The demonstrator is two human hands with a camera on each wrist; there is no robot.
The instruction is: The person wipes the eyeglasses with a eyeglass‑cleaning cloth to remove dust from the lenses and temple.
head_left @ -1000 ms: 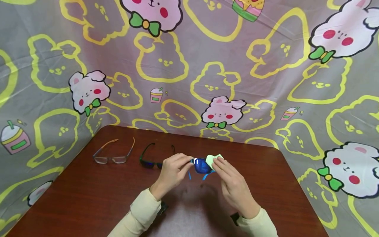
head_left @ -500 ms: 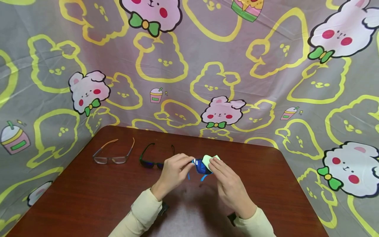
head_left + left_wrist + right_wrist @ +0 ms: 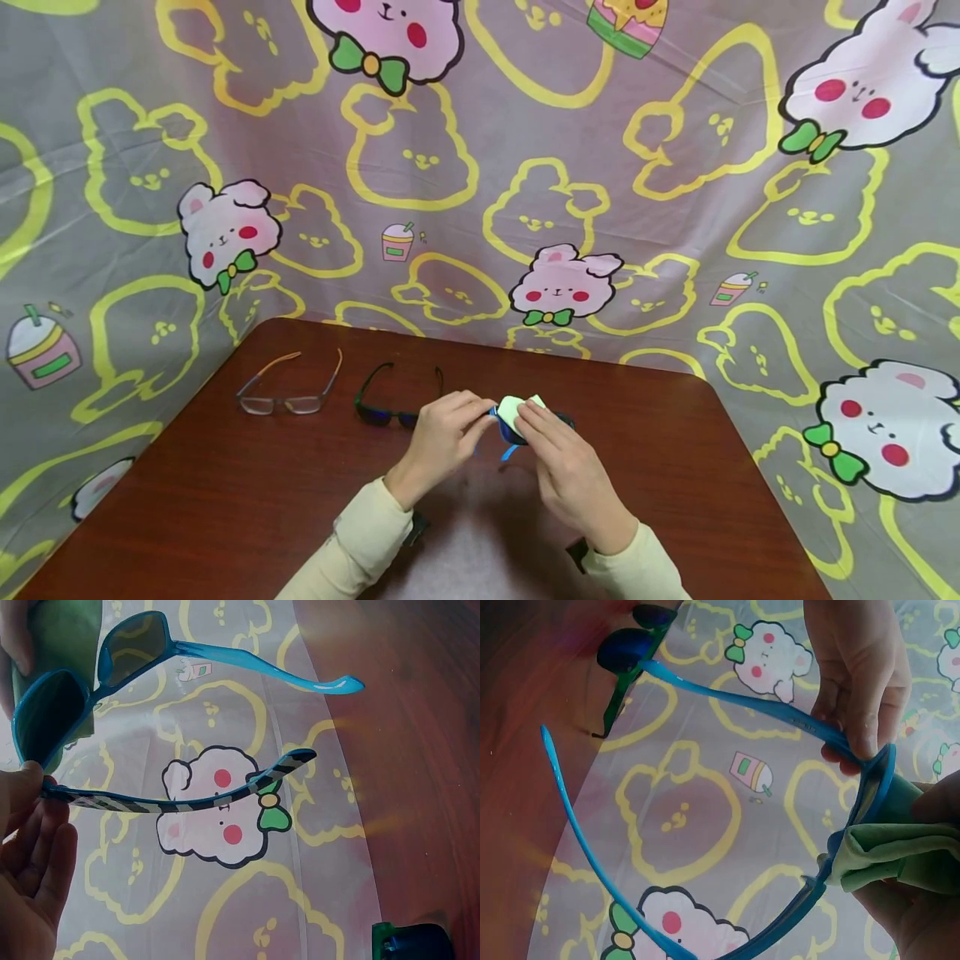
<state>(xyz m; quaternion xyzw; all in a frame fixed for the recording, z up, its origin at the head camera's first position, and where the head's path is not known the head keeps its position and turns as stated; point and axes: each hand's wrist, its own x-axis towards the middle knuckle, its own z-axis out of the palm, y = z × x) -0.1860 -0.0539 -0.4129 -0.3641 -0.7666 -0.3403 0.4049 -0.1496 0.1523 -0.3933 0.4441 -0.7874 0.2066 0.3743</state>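
A pair of blue-framed sunglasses [image 3: 508, 433] is held up over the table with its arms unfolded. My left hand [image 3: 441, 435] pinches the frame at the hinge, thumb and fingertips on the corner. In the left wrist view, one arm of the sunglasses [image 3: 180, 805] has black and white stripes outside. My right hand [image 3: 573, 471] holds a folded pale green cloth [image 3: 511, 409] against the lens nearer my left hand. The cloth [image 3: 900, 851] wraps over the frame near the bridge in the right wrist view. Cloth and fingers hide much of that lens.
Dark sunglasses [image 3: 375, 415] with green arms lie unfolded on the brown table [image 3: 225, 500], just beyond my left hand. Further left lie clear eyeglasses [image 3: 302, 405] with orange-tipped arms. A patterned curtain [image 3: 450, 167] surrounds the table's back and sides.
My right hand and the cloth have slid left across the front of the sunglasses, onto the lens nearer my left hand. The far lens now shows right of the fingers. My left hand barely moved.
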